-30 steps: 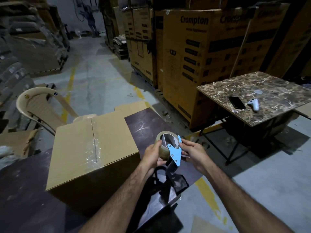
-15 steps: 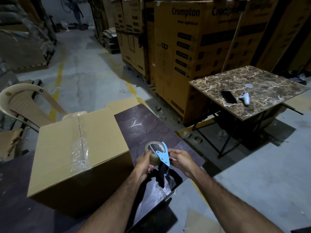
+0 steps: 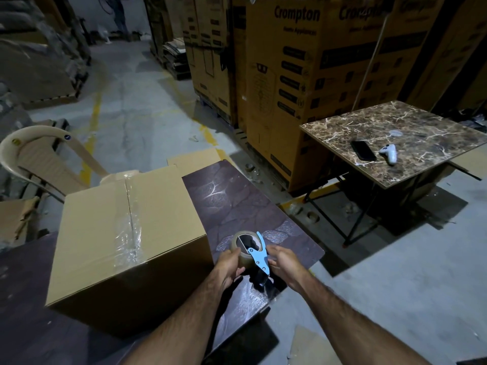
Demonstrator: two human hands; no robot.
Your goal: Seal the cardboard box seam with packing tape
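Dim warehouse, cartons [image 3: 290,88] stacked behind. On dark desk [image 3: 237,204], cardboard box [image 3: 100,233], clear tape [image 3: 133,227] along top seam. Just right of it, tape dispenser [image 3: 261,275]: left fingers [image 3: 233,255] curled round roll [image 3: 243,260], right fingers [image 3: 275,252] gripping blue frame [image 3: 257,252]. Chair [image 3: 52,159] beyond box.

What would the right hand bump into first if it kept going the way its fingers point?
The blue metal tape dispenser with its brown tape roll; the right hand points leftward at it and seems to pinch its edge, though depth is unclear.
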